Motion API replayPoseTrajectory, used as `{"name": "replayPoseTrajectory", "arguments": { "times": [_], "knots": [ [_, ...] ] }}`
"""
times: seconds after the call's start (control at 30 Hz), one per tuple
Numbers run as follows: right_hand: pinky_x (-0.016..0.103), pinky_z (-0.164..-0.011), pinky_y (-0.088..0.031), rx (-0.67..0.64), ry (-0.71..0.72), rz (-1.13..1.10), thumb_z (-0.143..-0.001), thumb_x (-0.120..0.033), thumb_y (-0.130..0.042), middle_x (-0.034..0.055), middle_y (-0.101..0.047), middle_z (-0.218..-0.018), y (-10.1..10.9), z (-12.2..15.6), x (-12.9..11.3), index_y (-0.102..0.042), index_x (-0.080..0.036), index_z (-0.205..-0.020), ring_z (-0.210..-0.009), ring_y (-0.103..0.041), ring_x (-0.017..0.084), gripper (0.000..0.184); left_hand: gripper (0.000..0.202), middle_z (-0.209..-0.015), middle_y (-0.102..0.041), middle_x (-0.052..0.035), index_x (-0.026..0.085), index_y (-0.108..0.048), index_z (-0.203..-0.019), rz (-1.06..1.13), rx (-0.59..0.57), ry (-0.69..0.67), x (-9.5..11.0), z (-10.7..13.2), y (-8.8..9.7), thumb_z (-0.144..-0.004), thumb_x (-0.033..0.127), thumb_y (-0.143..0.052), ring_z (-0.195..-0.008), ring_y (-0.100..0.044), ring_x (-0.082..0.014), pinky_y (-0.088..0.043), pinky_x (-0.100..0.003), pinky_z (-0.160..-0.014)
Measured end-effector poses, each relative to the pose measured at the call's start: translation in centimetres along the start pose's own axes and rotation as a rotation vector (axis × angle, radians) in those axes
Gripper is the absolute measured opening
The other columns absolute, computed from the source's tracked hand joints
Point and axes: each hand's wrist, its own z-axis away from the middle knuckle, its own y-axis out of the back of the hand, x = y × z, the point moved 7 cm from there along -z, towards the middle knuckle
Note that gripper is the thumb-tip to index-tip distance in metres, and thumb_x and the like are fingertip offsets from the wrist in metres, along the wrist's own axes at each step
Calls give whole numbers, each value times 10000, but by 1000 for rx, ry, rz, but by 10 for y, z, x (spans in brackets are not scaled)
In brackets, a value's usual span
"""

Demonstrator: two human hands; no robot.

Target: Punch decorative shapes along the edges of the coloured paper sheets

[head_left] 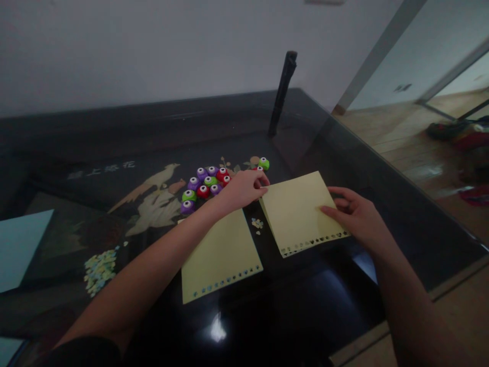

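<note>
A pale yellow sheet of paper (301,209), with a row of small punched shapes along its near edge, is raised a little off the table. My right hand (355,211) grips its right edge, thumb on top and fingers beneath. At the far left corner, my left hand (248,188) is closed with thumb and fingertips on the paper. Under my left forearm lies a second yellow sheet (221,255), also punched along its near edge. Small paper cutouts (257,223) lie between the two sheets. Beyond my left hand stand several purple, red and green craft punches (203,191).
A larger heap of paper cutouts (100,270) lies left of my left forearm. Light blue paper (23,250) is at the far left. A black post (282,94) rises near the back of the dark glossy table (324,132), which stands by a wall.
</note>
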Motion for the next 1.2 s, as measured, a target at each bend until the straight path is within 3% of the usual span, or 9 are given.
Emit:
{"name": "replayPoseTrajectory", "arguments": {
  "times": [0.17,0.37,0.67,1.2],
  "knots": [
    [260,-415,-385,27,92,219,-730,-374,-676,-46,-518,-551,-1,1,-7,-579,-203,-1183,-474,-512,143,494,134,-777,-700,-58,146,-669,-867,-106,-9,-20,-3,1,-8,-785,182,-569,-705,-640,-160,-472,-264,-643],
    [293,-461,-422,23,130,269,-745,-353,-637,-2,-611,-627,-6,-1,-7,-578,-211,-1198,-524,-550,172,478,140,-808,-701,-60,160,-664,-878,-182,-14,-26,-4,3,-12,-794,199,-559,-715,-634,-166,-465,-266,-633],
    [305,-520,-408,17,111,412,-748,-378,-625,-20,-561,-597,-11,-6,-4,-580,-184,-1193,-541,-538,173,488,153,-808,-687,-43,177,-652,-894,-242,-14,-47,-8,2,-15,-786,195,-545,-716,-620,-164,-447,-276,-645],
    [303,-501,-400,-7,123,408,-763,-348,-612,-20,-562,-603,-13,-7,-1,-568,-205,-1212,-528,-522,168,473,142,-780,-660,-34,178,-627,-900,-259,-27,-60,-4,4,-16,-783,200,-551,-683,-600,-161,-416,-274,-609]
  ]
}}
